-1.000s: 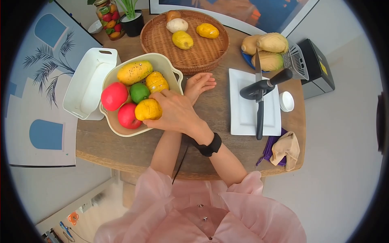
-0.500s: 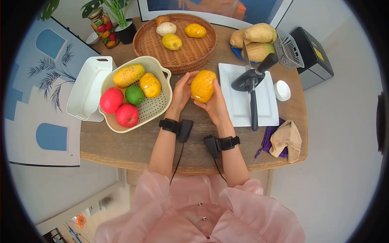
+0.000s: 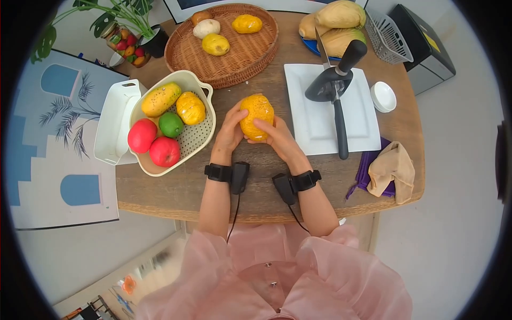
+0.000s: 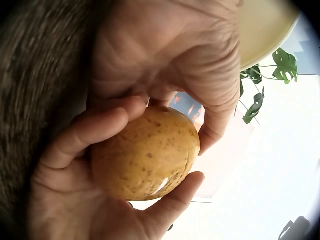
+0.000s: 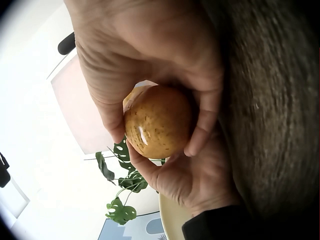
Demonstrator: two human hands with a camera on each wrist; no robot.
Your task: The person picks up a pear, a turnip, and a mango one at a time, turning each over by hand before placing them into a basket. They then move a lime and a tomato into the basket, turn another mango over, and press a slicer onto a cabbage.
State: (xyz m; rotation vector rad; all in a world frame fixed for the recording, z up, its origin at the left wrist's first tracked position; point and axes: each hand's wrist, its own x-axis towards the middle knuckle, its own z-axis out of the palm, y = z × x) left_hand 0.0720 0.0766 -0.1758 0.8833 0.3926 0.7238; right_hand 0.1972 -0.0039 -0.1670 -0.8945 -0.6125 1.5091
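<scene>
From my feed the yellow-orange fruit (image 3: 256, 117) is oval, speckled and glossy, held just above the wooden table (image 3: 266, 186) between the perforated cream colander (image 3: 202, 133) and the white cutting board (image 3: 320, 128). Left hand (image 3: 230, 133) and right hand (image 3: 277, 140) cup it from both sides, fingers curled round it, palms facing each other.

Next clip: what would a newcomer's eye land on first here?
Most likely the speckled orange-yellow fruit held up between the left hand and right hand, over the middle of the wooden table. Next, the cream colander to the left with its bright red, green and yellow fruit, and the black-handled knife lying on the white board to the right.
</scene>
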